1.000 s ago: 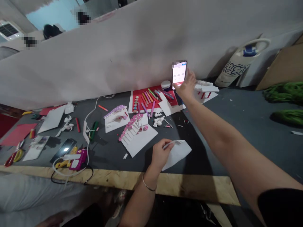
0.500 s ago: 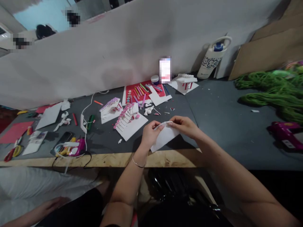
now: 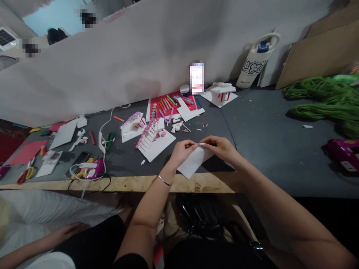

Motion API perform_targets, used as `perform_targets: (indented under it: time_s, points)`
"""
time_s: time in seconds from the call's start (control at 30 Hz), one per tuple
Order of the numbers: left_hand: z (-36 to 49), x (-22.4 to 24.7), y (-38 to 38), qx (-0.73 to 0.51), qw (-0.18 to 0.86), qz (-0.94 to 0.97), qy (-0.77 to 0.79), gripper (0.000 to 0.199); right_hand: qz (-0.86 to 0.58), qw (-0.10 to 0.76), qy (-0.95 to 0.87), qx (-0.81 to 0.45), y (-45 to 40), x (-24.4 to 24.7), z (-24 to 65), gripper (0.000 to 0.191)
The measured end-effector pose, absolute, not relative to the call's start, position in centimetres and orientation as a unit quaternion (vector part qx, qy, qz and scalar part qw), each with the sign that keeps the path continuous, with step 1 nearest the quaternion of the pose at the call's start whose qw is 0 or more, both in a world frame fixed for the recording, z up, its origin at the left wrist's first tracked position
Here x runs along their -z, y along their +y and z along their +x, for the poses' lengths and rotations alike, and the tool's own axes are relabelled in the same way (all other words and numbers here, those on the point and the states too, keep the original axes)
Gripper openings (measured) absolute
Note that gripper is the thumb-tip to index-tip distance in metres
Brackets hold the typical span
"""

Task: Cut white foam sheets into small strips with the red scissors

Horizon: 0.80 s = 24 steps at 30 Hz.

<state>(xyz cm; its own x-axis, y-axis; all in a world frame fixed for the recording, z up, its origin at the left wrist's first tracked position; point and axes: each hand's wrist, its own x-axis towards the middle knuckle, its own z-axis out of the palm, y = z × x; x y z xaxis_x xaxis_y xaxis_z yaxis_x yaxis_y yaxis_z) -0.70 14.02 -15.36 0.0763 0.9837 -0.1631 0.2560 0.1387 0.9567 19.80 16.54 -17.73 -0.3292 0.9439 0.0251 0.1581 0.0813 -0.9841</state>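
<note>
Close to the table's front edge, my left hand (image 3: 183, 152) and my right hand (image 3: 220, 147) meet with fingers pinched together. A small white piece (image 3: 201, 144) shows between their fingertips; its material is hard to make out. Directly below lies a white sheet (image 3: 192, 164), partly covered by both hands, one corner pointing toward me. Whether the small piece is joined to this sheet, I cannot tell. Left of my hands stands a white model with pink discs on stepped posts (image 3: 151, 136), on a square white base. White crumpled lumps (image 3: 176, 127) lie just beyond.
Behind are colored markers (image 3: 166, 104) on red paper, a lit phone (image 3: 197, 77), a jar (image 3: 184, 90) and a bottle (image 3: 254, 65). A purple device (image 3: 344, 155) and green yarn (image 3: 322, 102) are right. Scissors (image 3: 26, 173) and a cable (image 3: 102, 145) lie left. Another person's arm (image 3: 56, 237) rests lower left.
The view has shifted slightly, moving the table's items a little to the right. My fingertips have drawn closer together around the small white piece, and the sheet's near corner appears turned.
</note>
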Motion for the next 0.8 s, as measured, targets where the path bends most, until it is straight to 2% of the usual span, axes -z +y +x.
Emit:
perform_targets:
  time_s: [0.17,0.37,0.57,0.7,0.8]
  points:
    - [-0.4,15.3,14.2,-0.382,0.525,0.529,0.547,0.016,-0.44,0.39,-0.619,-0.52,16.6,18.0,19.7,0.046]
    - [-0.2,14.7,14.1,-0.354,0.485,0.56,0.571,0.018,-0.455,0.414,-0.608,-0.501,16.6,17.9,19.7,0.041]
    - [-0.2,14.7,13.9,-0.342,0.535,0.529,0.562,0.026,-0.442,0.402,-0.64,-0.483,16.4,17.2,20.2,0.032]
    - [-0.4,14.6,13.9,-0.348,0.608,0.47,0.537,0.028,-0.411,0.395,-0.707,-0.419,16.0,16.9,20.7,0.022]
    - [-0.5,14.5,13.9,-0.339,0.643,0.438,0.529,0.025,-0.388,0.39,-0.751,-0.365,15.8,16.7,21.2,0.023]
